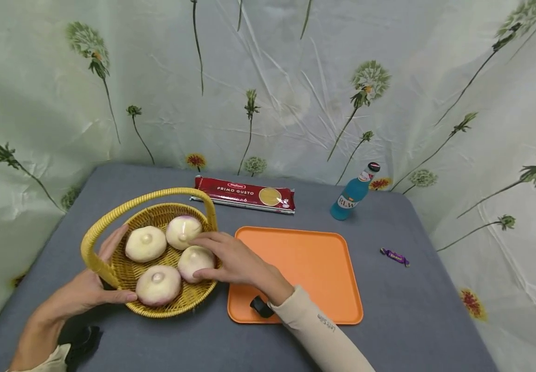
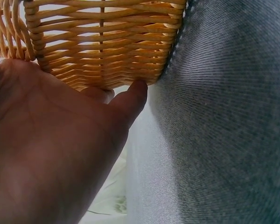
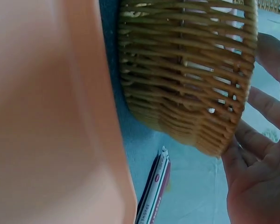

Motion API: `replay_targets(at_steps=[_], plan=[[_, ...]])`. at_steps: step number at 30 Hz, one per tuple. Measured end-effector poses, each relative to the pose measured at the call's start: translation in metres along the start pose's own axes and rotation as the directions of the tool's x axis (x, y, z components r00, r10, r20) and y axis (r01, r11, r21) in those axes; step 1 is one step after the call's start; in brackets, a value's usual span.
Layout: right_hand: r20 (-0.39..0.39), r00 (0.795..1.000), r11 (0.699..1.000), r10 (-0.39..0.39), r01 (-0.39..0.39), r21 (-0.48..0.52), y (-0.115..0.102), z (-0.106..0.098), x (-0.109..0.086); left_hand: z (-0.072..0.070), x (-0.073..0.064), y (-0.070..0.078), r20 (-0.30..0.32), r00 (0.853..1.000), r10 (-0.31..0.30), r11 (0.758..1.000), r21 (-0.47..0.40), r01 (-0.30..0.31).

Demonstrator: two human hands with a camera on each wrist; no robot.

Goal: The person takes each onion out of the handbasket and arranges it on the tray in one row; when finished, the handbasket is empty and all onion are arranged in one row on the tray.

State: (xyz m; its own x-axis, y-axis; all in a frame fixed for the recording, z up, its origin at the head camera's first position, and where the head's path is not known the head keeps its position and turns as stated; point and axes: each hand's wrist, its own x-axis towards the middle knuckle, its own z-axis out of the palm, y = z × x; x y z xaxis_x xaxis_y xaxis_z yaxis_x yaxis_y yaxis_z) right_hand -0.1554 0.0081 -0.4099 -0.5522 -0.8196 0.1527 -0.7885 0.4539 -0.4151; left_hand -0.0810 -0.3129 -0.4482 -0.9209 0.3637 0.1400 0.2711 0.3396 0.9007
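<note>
A yellow wicker basket (image 1: 188, 305) with an arched handle stands at the left of the table and holds several round, whitish turnips with purple tinges. My left hand (image 1: 83, 289) grips the basket's left side, its thumb by the front rim and its fingers beside the handle's foot. In the left wrist view the palm (image 2: 51, 140) lies close along the woven wall. Over the right rim reaches my right hand (image 1: 237, 258), thumb and fingers around the front right turnip (image 1: 195, 262). The right wrist view shows those fingers (image 3: 259, 140) across the rim; the turnip is hidden there.
An orange tray (image 1: 295, 279) lies right of the basket, under my right forearm. Behind are a red spaghetti packet (image 1: 244, 195) and a blue bottle (image 1: 353, 194). A purple wrapped candy (image 1: 395, 257) lies farther right. A flower-printed curtain (image 1: 286, 93) hangs behind the table.
</note>
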Motion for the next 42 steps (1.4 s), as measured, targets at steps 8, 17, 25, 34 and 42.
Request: replay_targets(at_steps=[8, 17, 25, 34, 42], plan=[[0.018, 1.0, 0.998, 0.002, 0.0, -0.07, -0.004, 0.005, 0.004, 0.0, -0.003, 0.001, -0.014, 0.999, -0.036, 0.999, 0.001, 0.036], [0.014, 1.0, 0.995, 0.013, -0.012, -0.103, -0.004, 0.006, 0.005, 0.001, -0.002, 0.003, -0.013, 0.999, -0.031, 0.999, -0.004, 0.031], [0.02, 1.0, 0.992, 0.013, -0.01, -0.123, -0.005, 0.008, 0.005, 0.001, -0.002, 0.001, -0.012, 1.0, -0.02, 1.0, 0.003, 0.021], [0.036, 0.999, 0.991, 0.02, -0.015, -0.133, -0.008, 0.007, 0.01, -0.001, 0.0, 0.003, 0.005, 1.0, -0.02, 1.0, 0.003, 0.02], [0.031, 0.999, 0.987, 0.015, -0.009, -0.162, -0.008, 0.009, 0.012, 0.0, -0.001, 0.002, 0.003, 0.999, -0.033, 0.999, -0.003, 0.033]])
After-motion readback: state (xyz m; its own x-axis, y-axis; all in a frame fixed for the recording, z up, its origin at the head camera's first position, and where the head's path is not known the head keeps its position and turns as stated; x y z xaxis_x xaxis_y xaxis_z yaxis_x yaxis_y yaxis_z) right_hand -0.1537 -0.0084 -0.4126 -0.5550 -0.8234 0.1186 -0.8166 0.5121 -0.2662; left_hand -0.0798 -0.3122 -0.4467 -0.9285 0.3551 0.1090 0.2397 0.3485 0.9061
